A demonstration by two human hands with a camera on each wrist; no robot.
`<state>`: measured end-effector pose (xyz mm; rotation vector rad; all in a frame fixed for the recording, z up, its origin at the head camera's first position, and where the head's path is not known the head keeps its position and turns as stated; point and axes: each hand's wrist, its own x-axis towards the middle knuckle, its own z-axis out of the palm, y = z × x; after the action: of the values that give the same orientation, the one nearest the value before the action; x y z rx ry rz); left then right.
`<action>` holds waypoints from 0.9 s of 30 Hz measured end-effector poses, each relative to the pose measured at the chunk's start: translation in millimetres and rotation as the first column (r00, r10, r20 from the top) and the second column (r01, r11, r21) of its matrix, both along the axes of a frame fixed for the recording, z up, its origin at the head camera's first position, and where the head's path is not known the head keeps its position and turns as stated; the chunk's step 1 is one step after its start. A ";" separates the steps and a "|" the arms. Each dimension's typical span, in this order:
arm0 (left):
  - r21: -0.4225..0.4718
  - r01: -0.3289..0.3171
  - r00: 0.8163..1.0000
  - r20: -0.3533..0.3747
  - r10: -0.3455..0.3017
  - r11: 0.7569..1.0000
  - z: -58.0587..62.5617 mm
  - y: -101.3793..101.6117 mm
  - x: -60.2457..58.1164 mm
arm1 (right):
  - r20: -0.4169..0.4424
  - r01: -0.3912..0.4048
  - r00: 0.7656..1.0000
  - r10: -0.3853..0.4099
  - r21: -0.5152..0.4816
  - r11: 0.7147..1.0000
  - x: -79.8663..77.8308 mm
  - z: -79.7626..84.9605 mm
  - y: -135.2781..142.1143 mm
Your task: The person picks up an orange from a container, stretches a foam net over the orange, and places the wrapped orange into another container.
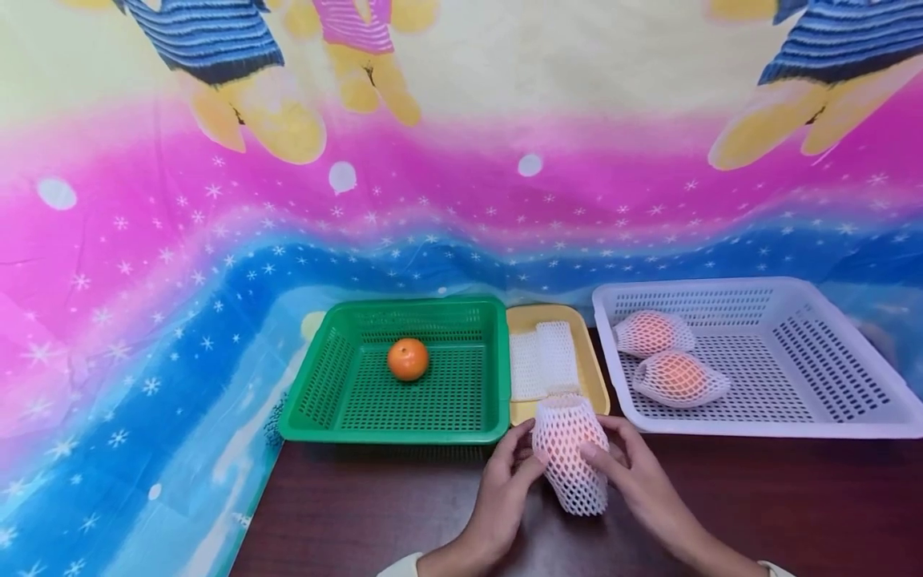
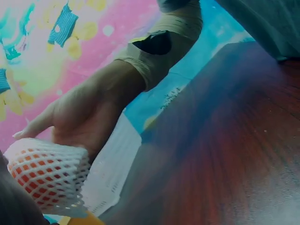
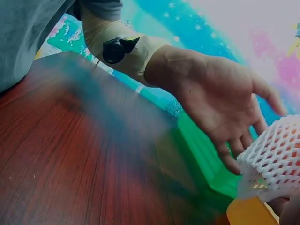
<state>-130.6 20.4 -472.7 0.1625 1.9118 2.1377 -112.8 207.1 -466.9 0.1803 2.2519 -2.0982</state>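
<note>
Above the table's front part, both hands hold an orange in a white foam net sleeve (image 1: 572, 457). The left hand (image 1: 502, 489) grips its left side, with the thumb (image 1: 530, 471) on the near face. On the opposite side, the right hand (image 1: 642, 481) has its thumb (image 1: 602, 458) laid across the net. The sleeve's loose ends stretch past the fruit at top and bottom. In the left wrist view, orange skin shows through the net (image 2: 47, 176) beside the right hand (image 2: 89, 115). The right wrist view shows the left hand (image 3: 220, 101) with fingertips at the sleeve (image 3: 274, 154).
A green basket (image 1: 392, 437) with one bare orange (image 1: 408, 359) stands left. Behind the hands lies a yellow tray (image 1: 594, 385) bearing flat white foam nets (image 1: 555, 357). At right, a white basket (image 1: 779, 426) holds two netted oranges (image 1: 681, 378). Patterned cloth (image 1: 461, 200) hangs behind.
</note>
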 end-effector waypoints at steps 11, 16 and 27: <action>0.046 0.109 0.993 -0.057 -0.106 0.993 7.5 1.1 -4.2 | -0.063 -0.089 0.994 0.095 0.086 0.992 1.8 5.6 12.2; 0.087 0.157 0.983 -0.113 -0.147 0.984 3.6 4.2 -5.0 | -0.084 -0.080 0.992 0.091 0.128 0.989 2.6 11.5 15.7; -0.099 0.117 0.943 -0.300 -0.142 0.988 5.8 26.7 -17.4 | -0.232 0.016 0.966 0.118 0.503 0.864 -13.5 39.3 53.8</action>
<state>-148.0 47.1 -466.9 0.6206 2.0816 2.0407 -126.4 261.0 -427.6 -0.1422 2.8819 -1.5331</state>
